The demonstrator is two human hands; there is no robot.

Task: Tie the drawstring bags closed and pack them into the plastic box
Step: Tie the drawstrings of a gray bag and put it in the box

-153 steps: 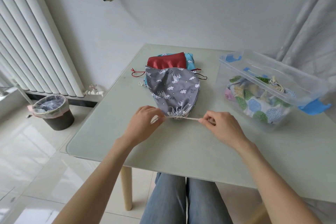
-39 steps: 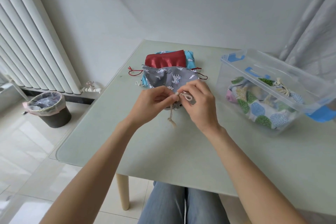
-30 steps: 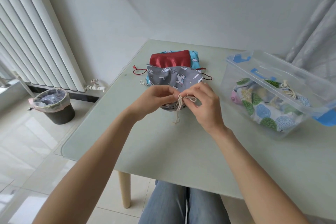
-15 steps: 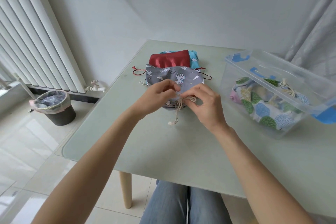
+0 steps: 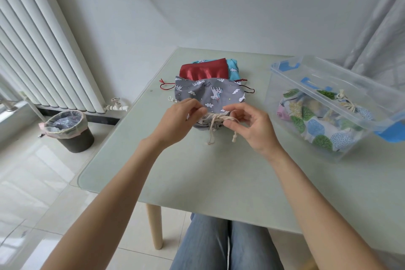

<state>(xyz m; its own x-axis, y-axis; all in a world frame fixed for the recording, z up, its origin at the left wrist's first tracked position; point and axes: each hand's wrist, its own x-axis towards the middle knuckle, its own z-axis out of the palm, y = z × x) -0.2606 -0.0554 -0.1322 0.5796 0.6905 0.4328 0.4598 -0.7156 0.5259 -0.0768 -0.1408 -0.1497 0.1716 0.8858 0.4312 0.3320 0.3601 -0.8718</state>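
Grey drawstring bag (image 5: 210, 94), its small print unreadable: both hands, left (image 5: 177, 120) and right (image 5: 252, 127), pinch its cream cord (image 5: 215, 119).

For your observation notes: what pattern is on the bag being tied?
Grey bag with white unicorns and clouds, in the head view.

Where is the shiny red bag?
The red bag lies at the far middle of the table, on the blue cloud bag and partly under the grey unicorn bag.
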